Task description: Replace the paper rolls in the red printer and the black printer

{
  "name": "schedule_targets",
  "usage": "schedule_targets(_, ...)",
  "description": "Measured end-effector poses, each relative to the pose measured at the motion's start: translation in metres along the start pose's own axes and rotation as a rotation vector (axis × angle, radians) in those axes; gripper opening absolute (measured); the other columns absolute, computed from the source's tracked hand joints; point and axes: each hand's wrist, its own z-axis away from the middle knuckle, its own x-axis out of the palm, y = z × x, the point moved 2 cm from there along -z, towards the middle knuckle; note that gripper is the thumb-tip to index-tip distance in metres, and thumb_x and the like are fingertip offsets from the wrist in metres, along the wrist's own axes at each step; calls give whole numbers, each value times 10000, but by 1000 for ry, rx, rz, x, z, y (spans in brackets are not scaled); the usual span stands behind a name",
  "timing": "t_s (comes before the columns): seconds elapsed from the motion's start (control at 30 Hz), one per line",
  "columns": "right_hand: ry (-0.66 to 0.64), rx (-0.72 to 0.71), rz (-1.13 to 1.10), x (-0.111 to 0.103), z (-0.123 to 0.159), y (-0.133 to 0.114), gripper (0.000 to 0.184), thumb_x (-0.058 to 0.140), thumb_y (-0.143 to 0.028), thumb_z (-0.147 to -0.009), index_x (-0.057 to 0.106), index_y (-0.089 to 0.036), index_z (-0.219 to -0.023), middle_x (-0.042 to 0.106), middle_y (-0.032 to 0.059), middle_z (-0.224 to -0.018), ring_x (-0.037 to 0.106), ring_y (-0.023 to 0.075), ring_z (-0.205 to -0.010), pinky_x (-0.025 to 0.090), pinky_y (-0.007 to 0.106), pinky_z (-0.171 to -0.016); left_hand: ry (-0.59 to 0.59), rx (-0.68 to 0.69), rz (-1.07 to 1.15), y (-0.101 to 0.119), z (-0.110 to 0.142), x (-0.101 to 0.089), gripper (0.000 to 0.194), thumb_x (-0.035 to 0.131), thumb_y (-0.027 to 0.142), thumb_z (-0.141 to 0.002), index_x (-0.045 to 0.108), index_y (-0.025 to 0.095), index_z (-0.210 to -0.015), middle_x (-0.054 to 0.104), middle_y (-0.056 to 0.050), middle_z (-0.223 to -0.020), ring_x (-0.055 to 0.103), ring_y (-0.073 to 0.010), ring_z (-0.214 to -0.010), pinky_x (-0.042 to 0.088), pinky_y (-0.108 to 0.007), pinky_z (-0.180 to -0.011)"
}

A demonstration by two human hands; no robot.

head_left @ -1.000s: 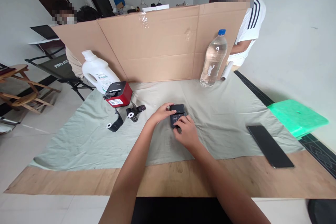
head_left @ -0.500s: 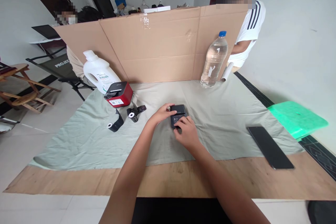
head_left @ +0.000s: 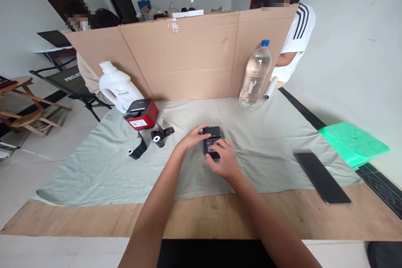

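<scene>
Your left hand [head_left: 194,137] is closed on the upper left edge of the black keypad device [head_left: 214,131], thumb on its front. Your right hand [head_left: 226,160] is half curled, fingers at the lower face; whether it grips cannot be told. The device lies on the grey-green cloth [head_left: 251,150] over the tabletop [head_left: 213,217], between black rolls [head_left: 160,143] (left) and a dark slab [head_left: 322,178] (right).

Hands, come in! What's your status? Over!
Left hand holds black gadget. Right hand over its near half. Black rolls off left, seemingly out of the way.
</scene>
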Motion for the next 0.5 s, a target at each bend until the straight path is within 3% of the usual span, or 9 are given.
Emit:
schedule_targets(0.07,39,76,-50,-5,-12,13,185,611,-307,-854,724,-196,-949,665,86,-945,573,249,-931,472,415,-919,-19,-7,14,1,1,0,628,807,394,-793,632,144,-1342,667,-126,-1260,631,-243,-1063,512,-332,-926)
schedule_targets(0.13,65,268,-95,-7,-28,34,270,588,-287,-852,716,-176,-1063,658,105,-1024,585,253,-982,477,427,-954,-27,-19,32,2,2,0,647,802,390,-795,613,149,-1365,633,-138,-1350,631,-250,-1103,513,-329,-936)
schedule_targets(0.2,-20,523,-181,-5,-44,59,422,600,-254,-822,669,-160,-1228,642,118,-1137,590,246,-1019,483,423,-967,-34,-37,41,3,2,1,661,791,384,-803,593,157,-1391,584,-144,-1434,631,-248,-1117,518,-315,-916)
schedule_targets(0.27,-199,697,-296,0,-58,77,523,628,-246,-806,628,-164,-1323,643,111,-1196,604,224,-996,500,395,-941,-42,-75,32,2,2,1,685,772,392,-819,559,166,-1429,549,-146,-1478,639,-235,-1071,524,-294,-838)
schedule_targets(0.37,-420,741,-438,3,-69,90,531,655,-299,-836,630,-164,-1350,681,95,-1185,613,167,-798,531,329,-769,-49,-142,6,0,2,0,738,750,435,-838,500,192,-1489,567,-139,-1453,643,-204,-961,486,-257,-698)
schedule_targets(0.5,-552,727,-554,4,-71,97,636,657,-322,-863,540,-156,-1466,662,120,-1269,531,106,-622,476,285,-599,-58,-183,-14,-2,2,-1,759,754,474,-833,491,237,-1504,607,-114,-1401,635,-195,-937,434,-236,-642)
